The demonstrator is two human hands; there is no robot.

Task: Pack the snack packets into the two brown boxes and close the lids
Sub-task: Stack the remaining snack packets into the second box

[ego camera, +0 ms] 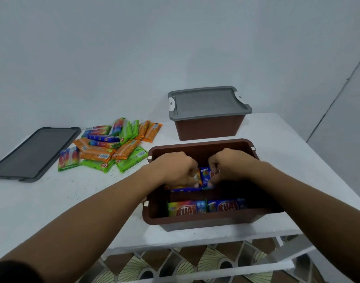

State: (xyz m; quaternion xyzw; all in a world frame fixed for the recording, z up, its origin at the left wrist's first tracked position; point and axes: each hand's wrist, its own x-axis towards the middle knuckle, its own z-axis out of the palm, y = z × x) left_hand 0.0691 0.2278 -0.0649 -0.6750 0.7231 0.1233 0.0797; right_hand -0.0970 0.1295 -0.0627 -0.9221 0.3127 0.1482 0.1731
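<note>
An open brown box [197, 220] stands near the table's front edge. Both my hands reach down into it. My left hand [175, 167] and my right hand [230, 164] have curled fingers gripping upright snack packets [204, 174] in the box's middle. Two more packets [205, 208] printed KUAT stand against the near wall. A second brown box [207, 128] sits behind, its grey lid [207, 102] on top. A heap of loose snack packets [109, 146], orange, green and blue, lies on the table to the left.
A loose grey lid [32, 154] lies flat at the far left of the white table [73, 201]. The table's front edge runs just below the open box, with patterned floor tiles [175, 262] beneath. A pale wall stands behind.
</note>
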